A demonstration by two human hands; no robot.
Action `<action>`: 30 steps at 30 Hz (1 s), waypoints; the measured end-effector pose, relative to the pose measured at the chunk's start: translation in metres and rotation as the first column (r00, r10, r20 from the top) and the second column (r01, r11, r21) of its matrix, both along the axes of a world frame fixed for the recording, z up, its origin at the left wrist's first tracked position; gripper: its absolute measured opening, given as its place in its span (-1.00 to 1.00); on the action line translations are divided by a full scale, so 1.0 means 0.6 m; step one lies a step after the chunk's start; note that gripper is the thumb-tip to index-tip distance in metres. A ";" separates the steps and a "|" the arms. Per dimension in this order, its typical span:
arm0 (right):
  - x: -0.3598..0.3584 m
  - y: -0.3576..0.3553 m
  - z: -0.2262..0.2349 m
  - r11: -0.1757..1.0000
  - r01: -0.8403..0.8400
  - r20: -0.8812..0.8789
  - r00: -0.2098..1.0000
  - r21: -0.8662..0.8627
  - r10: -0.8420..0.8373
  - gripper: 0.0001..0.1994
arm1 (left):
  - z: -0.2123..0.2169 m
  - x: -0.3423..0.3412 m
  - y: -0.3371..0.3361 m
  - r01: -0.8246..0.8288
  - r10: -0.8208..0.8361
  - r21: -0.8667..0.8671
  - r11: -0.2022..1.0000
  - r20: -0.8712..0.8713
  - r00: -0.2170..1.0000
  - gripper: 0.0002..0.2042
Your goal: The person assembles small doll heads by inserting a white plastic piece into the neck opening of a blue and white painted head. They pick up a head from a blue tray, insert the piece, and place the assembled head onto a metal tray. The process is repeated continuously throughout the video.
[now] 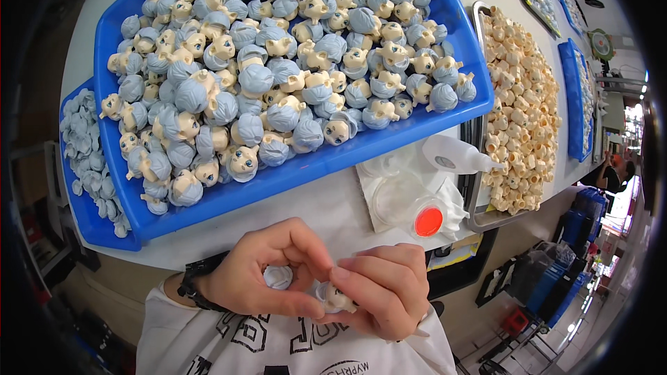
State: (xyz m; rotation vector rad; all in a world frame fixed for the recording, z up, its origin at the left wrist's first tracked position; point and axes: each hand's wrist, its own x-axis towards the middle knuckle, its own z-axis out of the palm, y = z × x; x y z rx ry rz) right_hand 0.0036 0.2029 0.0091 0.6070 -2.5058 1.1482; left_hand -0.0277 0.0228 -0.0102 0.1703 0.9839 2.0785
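Note:
Close to my body, above the white shirt, my two hands meet at a small doll head [337, 297]. My right hand [389, 285] is closed around the head, its fingers partly covering the face. My left hand [267, 274] is curled, with its thumb and fingertips at the light blue side of the same head. Within the curl of that left hand shows a pale blue hair piece [278, 277]. How the parts meet under the fingertips is hidden. Beyond the hands, a big blue tray [306, 161] is heaped with doll heads with light blue hair.
A smaller blue tray [90, 226] of light blue hair pieces stands at the left. On the right, a metal tray [486, 221] holds cream-coloured parts. Between lie a white squeeze bottle [455, 156], a jar with a red-orange top [428, 222] and white tissue [455, 201].

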 end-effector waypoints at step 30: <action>-0.003 0.095 -0.007 0.917 0.342 -0.219 0.897 -0.206 -0.384 -0.75 | -0.017 0.006 -0.005 -0.317 0.232 0.473 0.822 0.231 0.945 -0.39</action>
